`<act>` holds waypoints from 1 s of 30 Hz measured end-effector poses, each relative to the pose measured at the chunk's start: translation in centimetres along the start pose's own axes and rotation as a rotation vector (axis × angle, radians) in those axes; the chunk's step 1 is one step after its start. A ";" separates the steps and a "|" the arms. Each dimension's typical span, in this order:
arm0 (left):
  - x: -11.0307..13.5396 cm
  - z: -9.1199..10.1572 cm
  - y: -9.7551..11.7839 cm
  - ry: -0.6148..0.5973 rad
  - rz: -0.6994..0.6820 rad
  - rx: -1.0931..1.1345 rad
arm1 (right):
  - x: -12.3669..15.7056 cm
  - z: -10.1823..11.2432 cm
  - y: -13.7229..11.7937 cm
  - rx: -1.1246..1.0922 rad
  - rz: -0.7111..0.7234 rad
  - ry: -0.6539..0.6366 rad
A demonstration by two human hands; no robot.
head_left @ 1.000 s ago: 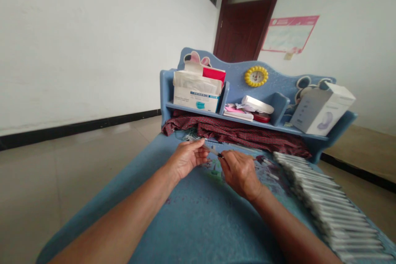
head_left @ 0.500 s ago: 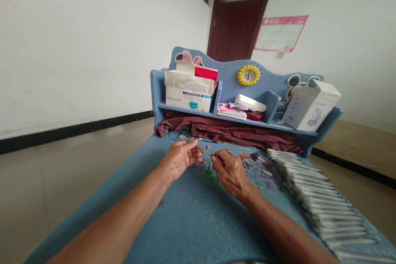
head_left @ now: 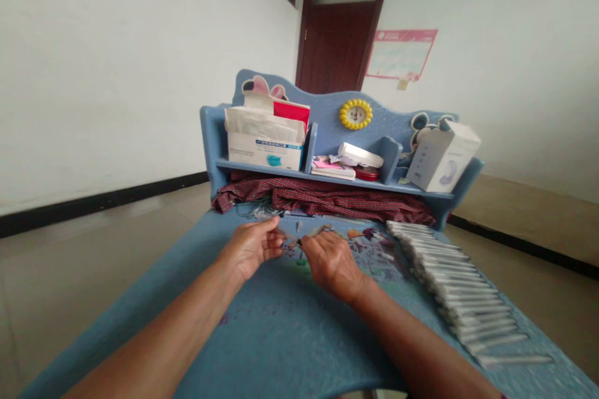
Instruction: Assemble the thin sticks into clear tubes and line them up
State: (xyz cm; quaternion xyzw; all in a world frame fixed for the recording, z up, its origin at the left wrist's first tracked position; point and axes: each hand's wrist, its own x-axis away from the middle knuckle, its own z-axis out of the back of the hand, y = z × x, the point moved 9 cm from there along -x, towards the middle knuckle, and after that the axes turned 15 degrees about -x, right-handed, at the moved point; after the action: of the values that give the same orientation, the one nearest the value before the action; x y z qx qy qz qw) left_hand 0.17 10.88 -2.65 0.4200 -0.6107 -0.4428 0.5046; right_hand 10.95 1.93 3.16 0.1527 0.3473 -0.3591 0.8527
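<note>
My left hand (head_left: 250, 248) and my right hand (head_left: 327, 260) meet over the middle of a blue desk (head_left: 285, 336). Both pinch a thin pen-like stick (head_left: 291, 237) between their fingertips, the left at one end, the right at the other. A long row of several white sticks (head_left: 452, 280) lies on the desk to the right of my right hand. A loose bundle of thin bits (head_left: 262, 211) lies just beyond my left hand, at the edge of a red checked cloth (head_left: 337, 197).
A blue shelf (head_left: 327, 176) stands at the desk's far end. It holds a mask box (head_left: 264, 140), papers (head_left: 333, 168), a white carton (head_left: 442, 156) and a yellow clock (head_left: 356, 113). Behind are a brown door (head_left: 337, 43) and white walls; tiled floor lies on both sides.
The view has swung, so desk and shelf sit further left in frame. Both hands stay together on the thin stick, slightly lower and nearer to me.
</note>
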 end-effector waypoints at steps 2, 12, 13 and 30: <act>0.0 0.1 -0.1 0.011 0.011 -0.026 | 0.0 0.2 -0.5 0.015 0.050 -0.005; 0.1 0.0 0.3 0.018 -0.055 -0.014 | 0.2 -0.6 1.4 -0.107 -0.295 0.004; 0.1 0.0 0.3 0.019 -0.050 -0.022 | 0.3 -0.8 1.6 -0.108 -0.308 0.003; -0.7 1.2 -1.3 0.087 0.048 -0.008 | 0.3 -0.4 -0.6 -0.156 -0.128 -0.039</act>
State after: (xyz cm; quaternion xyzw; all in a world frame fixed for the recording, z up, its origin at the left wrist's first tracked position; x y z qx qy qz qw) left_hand -0.79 11.34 -4.21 0.4221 -0.5963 -0.4144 0.5427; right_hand 10.46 1.59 2.68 0.0564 0.3666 -0.3874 0.8440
